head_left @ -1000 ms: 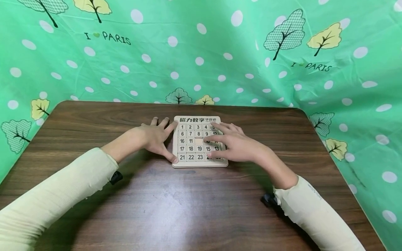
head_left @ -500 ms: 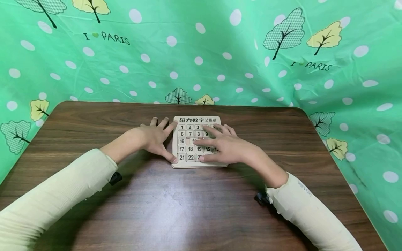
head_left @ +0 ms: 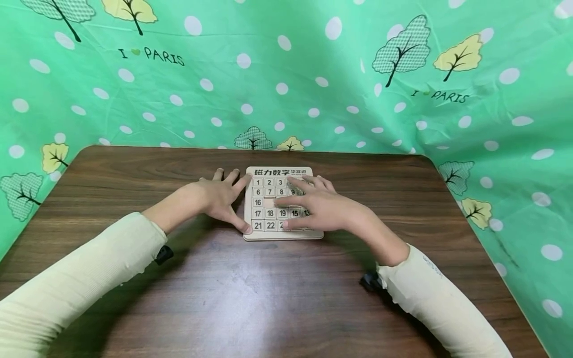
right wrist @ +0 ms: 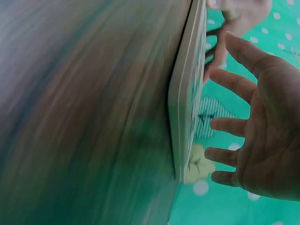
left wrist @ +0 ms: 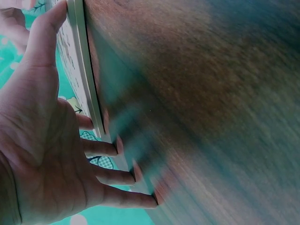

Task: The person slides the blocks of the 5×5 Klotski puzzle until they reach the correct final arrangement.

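Clearly, I can see the number puzzle (head_left: 276, 215) lying flat on the brown table (head_left: 215, 288), near the centre of the frame. The left hand (head_left: 220, 199), fingers spread wide, touches its left edge with thumb and index finger. The right hand (head_left: 326, 207) is over its right part, fingers outstretched; whether they touch the tiles (head_left: 270, 214), I cannot tell.

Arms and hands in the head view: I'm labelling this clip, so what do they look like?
The left sleeve and right sleeve are pale cream, with uneven cuffs; faint, unreadable bluish markings show on the right one. A small black piece shows by each cuff. The left hand and right hand are bare.
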The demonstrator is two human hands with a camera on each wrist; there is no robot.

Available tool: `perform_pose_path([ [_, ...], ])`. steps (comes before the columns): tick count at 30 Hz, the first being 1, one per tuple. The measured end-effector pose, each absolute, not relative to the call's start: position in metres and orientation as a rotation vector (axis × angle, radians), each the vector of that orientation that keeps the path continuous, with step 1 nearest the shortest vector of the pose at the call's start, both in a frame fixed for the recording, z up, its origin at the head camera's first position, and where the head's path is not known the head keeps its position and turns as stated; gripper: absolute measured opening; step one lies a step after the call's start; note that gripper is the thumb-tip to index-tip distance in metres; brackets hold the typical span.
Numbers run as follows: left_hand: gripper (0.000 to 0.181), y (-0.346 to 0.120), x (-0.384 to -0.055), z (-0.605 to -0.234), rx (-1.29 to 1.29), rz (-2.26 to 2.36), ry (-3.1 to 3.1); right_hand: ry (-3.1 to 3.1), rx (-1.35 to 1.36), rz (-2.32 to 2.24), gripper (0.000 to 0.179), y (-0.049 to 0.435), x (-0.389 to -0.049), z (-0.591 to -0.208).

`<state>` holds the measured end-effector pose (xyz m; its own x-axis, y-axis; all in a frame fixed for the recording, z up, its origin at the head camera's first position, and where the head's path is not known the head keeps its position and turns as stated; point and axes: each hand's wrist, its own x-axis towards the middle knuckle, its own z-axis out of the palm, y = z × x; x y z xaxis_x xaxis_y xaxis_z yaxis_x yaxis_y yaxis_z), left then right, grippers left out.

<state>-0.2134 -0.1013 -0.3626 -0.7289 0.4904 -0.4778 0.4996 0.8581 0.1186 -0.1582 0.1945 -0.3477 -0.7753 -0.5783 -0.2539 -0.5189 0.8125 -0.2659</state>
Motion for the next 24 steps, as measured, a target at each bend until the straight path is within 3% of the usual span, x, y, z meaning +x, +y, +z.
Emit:
perform_pose_path([
  [9, 0.156, -0.103, -0.212, -0.361, 0.729, -0.012, 2.517, 2.608, -0.853, -0.168, 0.071, 0.165, -0.163, -0.35],
  [24, 0.152, -0.102, -0.214, -0.363, 0.725, -0.033, 2.529, 2.647, -0.786, -0.208, 0.061, 0.184, -0.167, -0.347],
])
